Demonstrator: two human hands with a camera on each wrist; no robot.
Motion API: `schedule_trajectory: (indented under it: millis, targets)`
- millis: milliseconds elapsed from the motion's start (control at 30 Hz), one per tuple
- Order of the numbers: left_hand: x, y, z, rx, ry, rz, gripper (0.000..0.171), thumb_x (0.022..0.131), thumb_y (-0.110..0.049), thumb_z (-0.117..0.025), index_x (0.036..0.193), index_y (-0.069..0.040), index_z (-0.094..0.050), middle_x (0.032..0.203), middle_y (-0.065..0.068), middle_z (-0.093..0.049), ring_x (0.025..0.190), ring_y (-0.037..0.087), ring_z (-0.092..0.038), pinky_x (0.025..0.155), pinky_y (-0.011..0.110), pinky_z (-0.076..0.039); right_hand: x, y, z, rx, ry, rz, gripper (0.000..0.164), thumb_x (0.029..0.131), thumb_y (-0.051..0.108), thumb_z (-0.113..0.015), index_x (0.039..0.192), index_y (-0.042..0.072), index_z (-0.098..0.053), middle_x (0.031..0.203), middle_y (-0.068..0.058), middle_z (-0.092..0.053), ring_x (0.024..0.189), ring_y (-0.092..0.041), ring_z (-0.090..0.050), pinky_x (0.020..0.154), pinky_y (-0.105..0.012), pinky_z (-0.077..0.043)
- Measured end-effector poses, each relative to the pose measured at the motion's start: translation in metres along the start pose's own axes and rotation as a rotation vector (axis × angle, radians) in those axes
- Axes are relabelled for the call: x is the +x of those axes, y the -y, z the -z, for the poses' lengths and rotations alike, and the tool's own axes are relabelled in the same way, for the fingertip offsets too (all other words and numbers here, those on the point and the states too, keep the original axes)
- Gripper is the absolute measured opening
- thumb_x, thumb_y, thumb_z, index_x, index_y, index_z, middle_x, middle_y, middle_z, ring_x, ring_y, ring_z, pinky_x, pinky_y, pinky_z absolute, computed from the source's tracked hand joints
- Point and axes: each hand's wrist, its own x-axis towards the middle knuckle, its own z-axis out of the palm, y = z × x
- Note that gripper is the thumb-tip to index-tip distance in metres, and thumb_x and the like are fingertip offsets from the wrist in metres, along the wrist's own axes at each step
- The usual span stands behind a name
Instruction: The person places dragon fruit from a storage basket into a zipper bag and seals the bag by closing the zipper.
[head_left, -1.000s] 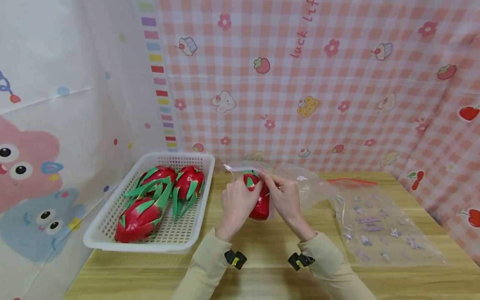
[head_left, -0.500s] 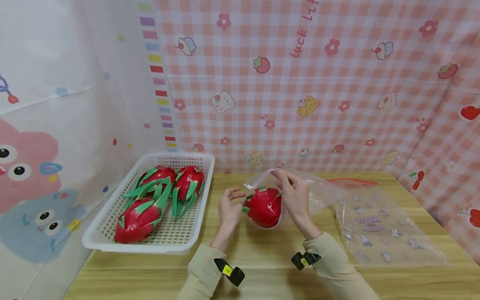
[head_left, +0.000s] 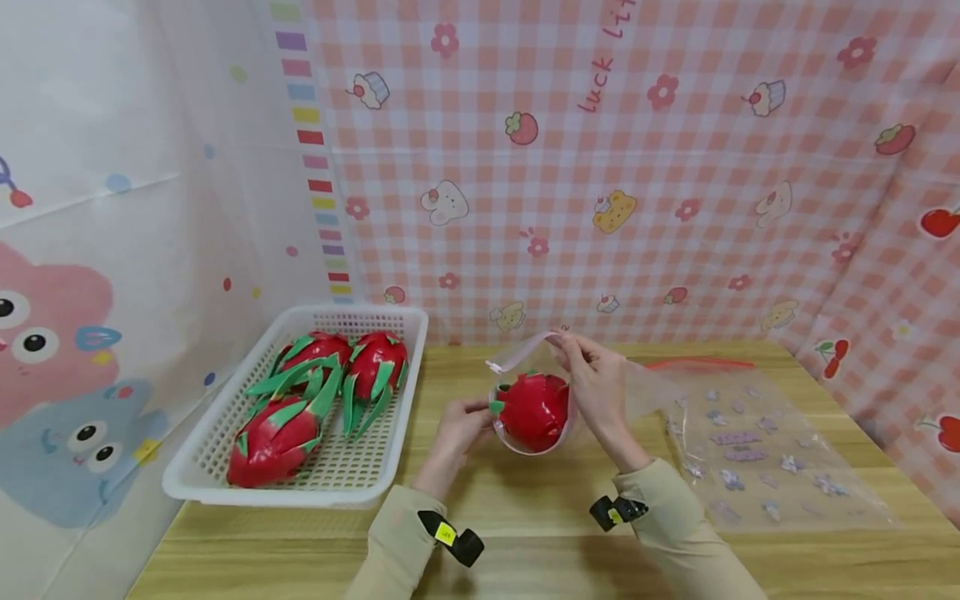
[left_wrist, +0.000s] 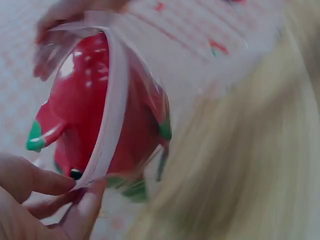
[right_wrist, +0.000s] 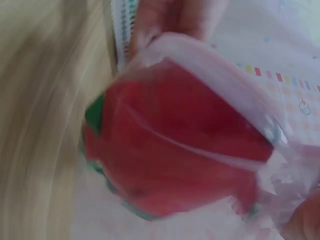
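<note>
A red dragon fruit [head_left: 534, 410] with green-tipped scales sits in the mouth of a clear zip bag [left_wrist: 116, 100] over the middle of the table. My left hand [head_left: 459, 435] pinches the bag's rim between thumb and fingers at the near left, as the left wrist view shows. On the other side, my right hand [head_left: 596, 387] grips the rim at the upper right. The band of the bag's mouth [right_wrist: 215, 70] runs around the fruit in the right wrist view. Part of the fruit shows through the film.
To the left stands a white perforated basket [head_left: 180, 479] holding three more dragon fruits [head_left: 273, 446]. A flat printed zip bag [head_left: 750, 492] with a red seal lies on the right. Hung cloths [head_left: 465, 150] close off the back and sides.
The left hand let go of the bag's top, moved down and left, and now pinches its near rim. The right hand moved slightly right with its edge, and the mouth opened around the fruit.
</note>
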Motion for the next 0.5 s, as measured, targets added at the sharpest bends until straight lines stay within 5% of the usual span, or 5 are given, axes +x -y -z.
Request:
schedule_trajectory:
  millis: [100,200,300,433,500]
  targets:
    - [-0.002,-0.011,0.0,0.256,-0.095,-0.169,0.019,0.087,-0.002,-0.058,0.096,0.01,-0.07,0.074,0.014,-0.069,0.057,0.003,-0.056,0.053,0.016,-0.049,0.001,0.001,0.002,-0.092,0.003,0.091,0.025,0.095,0.016,-0.057,0.102,-0.001,-0.073,0.095,-0.019,-0.073,0.043,0.011,-0.041,0.047,-0.005,-0.04]
    - [-0.004,-0.028,0.0,0.418,-0.225,-0.363,0.018,0.088,-0.009,-0.061,0.088,0.002,-0.074,0.072,0.014,-0.072,0.054,0.005,-0.058,0.048,0.015,-0.044,0.004,0.003,0.006,-0.145,-0.028,0.153,0.024,0.095,0.015,-0.057,0.098,-0.001,-0.074,0.086,-0.02,-0.073,0.036,0.007,-0.026,0.037,-0.012,-0.021]
    - [-0.006,-0.048,0.0,0.389,-0.329,-0.495,0.018,0.09,-0.013,-0.061,0.09,0.0,-0.074,0.073,0.014,-0.072,0.057,0.015,-0.065,0.048,0.02,-0.049,0.01,0.008,0.013,-0.117,-0.068,0.141,0.029,0.097,0.018,-0.054,0.093,-0.004,-0.074,0.093,-0.019,-0.073,0.036,0.001,-0.036,0.047,-0.008,-0.044]
    - [-0.015,-0.062,0.001,0.452,-0.38,-0.501,0.023,0.092,-0.021,-0.059,0.096,-0.002,-0.072,0.077,0.012,-0.072,0.064,0.022,-0.067,0.053,0.026,-0.051,0.015,0.009,0.02,-0.097,-0.093,0.053,0.038,0.098,0.025,-0.051,0.089,-0.004,-0.073,0.103,-0.016,-0.073,0.067,-0.014,-0.07,0.074,-0.025,-0.056]
    - [-0.022,-0.062,0.001,0.556,-0.354,-0.459,0.026,0.092,-0.027,-0.058,0.095,-0.004,-0.071,0.076,0.009,-0.072,0.064,0.021,-0.066,0.055,0.027,-0.049,0.016,0.007,0.022,-0.108,-0.095,0.013,0.036,0.098,0.024,-0.051,0.093,-0.004,-0.074,0.102,-0.017,-0.072,0.086,-0.021,-0.072,0.075,-0.029,-0.057]
